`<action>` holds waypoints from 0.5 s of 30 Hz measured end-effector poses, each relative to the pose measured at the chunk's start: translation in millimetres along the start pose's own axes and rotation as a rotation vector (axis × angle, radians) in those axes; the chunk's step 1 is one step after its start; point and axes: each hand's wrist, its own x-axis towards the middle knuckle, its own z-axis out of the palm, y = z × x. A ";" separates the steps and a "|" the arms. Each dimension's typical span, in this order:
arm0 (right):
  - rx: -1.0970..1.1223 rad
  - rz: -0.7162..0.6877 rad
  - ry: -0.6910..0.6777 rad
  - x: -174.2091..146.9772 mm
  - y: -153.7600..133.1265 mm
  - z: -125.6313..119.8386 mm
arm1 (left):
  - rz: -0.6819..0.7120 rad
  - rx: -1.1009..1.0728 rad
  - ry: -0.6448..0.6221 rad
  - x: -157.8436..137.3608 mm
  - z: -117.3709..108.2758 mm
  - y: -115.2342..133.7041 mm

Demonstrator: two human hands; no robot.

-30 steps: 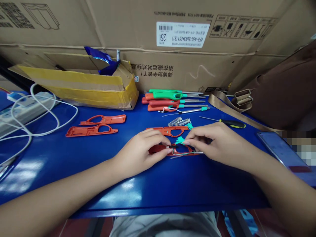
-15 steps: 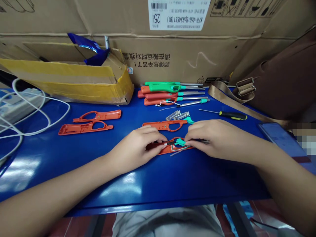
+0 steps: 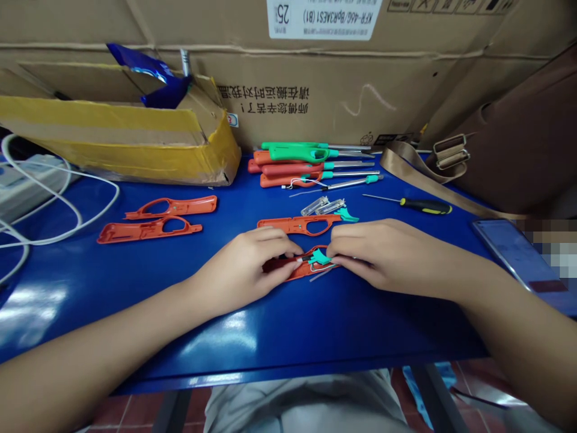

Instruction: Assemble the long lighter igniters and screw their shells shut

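Note:
Between my hands lies an orange lighter shell half with a green trigger, a thin white wire and a small black part in it. My left hand is closed around the shell's left end, thumb and fingertip at the black part. Pinched fingers of my right hand meet at the green trigger's right side and hide the shell's right end. Just behind lies another orange shell half, a second green piece at its tip. Two clear fuel tanks rest beyond it.
Two orange shell halves lie at left, near a white cable. Several lighters are piled at the back beside a metal lighter tube. A screwdriver, a phone, a strap and a yellow-taped box surround the work.
My right hand has shifted slightly left along the shell, and the green trigger sits a little further left. My left hand keeps its hold. The camera view has shifted slightly.

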 end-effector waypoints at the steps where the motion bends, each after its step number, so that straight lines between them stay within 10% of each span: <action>1: -0.015 -0.009 0.003 0.1 0.4 0.8 | 0.003 0.000 0.002 0.0 -0.2 -0.4; 15: -0.272 -0.139 0.019 4.1 -1.4 8.3 | -0.011 -0.018 0.017 0.6 -0.9 0.2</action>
